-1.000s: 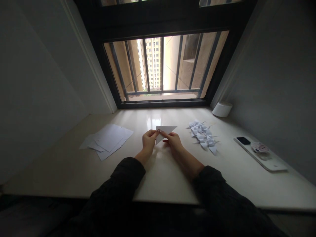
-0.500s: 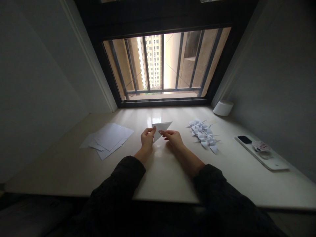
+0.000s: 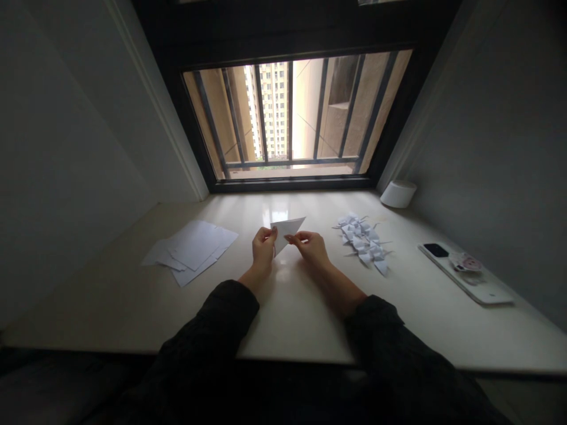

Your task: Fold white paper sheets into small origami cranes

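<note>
A sheet of white paper folded into a triangle point(image 3: 286, 228) is held up over the sill between both hands. My left hand point(image 3: 264, 245) pinches its left side, with the thumb on the near face. On the lower right edge, the thumb and fingers of my right hand point(image 3: 312, 245) are closed on the paper. One corner points to the upper right and another points down. The fingers behind the paper are hidden.
Loose white paper sheets point(image 3: 197, 245) lie on the pale sill point(image 3: 290, 319) at left. Several folded paper cranes point(image 3: 364, 242) cluster at right. Beyond them are a white phone point(image 3: 469, 277) and a white cylindrical object point(image 3: 397, 193). A dark-framed window point(image 3: 283, 186) stands behind.
The whole view has shifted slightly. My right hand tilts the paper a little, and both hands keep their pinch on it.
</note>
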### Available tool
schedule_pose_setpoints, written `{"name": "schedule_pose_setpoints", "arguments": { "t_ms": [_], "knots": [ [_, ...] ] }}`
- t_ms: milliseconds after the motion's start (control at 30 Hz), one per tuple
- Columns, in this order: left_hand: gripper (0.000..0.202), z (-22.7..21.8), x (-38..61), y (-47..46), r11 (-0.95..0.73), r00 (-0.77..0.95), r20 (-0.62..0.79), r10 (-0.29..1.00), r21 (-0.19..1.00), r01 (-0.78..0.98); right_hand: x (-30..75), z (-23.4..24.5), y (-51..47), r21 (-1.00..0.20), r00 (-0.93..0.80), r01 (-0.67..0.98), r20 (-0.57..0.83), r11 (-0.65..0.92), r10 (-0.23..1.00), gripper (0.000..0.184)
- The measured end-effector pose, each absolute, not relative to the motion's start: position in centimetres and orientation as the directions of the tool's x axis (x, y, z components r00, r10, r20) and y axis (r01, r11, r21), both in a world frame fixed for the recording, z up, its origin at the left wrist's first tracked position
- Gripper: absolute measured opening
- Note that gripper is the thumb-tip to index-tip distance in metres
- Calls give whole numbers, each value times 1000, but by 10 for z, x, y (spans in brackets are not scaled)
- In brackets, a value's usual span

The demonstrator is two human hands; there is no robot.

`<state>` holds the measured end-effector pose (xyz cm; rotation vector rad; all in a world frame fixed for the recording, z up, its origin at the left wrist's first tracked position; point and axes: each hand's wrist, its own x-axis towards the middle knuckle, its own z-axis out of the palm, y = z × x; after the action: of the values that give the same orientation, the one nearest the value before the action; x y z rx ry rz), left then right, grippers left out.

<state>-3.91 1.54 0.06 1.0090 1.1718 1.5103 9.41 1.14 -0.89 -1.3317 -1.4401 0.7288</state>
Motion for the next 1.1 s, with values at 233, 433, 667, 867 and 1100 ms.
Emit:
{"name": "schedule_pose_setpoints", "arguments": {
  "t_ms": [233,433,667,867,1100],
  "knots": [
    [39,1,-43,17,-183,-26,181,983,979,-89,94,-16,13,-961,195,225,204,159,959,37],
    [40,-6,-46,18,-163,76,161,984,986,18,92,-17,14,-989,215,12,144,145,966,36],
    [36,-2,-52,20,-103,125,99,987,994,22,87,-11,7,-978,243,-188,38,86,969,34],
    [37,-3,-53,23,-99,163,96,982,995,14,89,-8,9,-975,250,-216,1,58,968,38],
    [36,-5,-55,22,-75,150,62,987,993,87,114,-9,22,-975,350,-214,-17,62,937,36]
  ]
}}
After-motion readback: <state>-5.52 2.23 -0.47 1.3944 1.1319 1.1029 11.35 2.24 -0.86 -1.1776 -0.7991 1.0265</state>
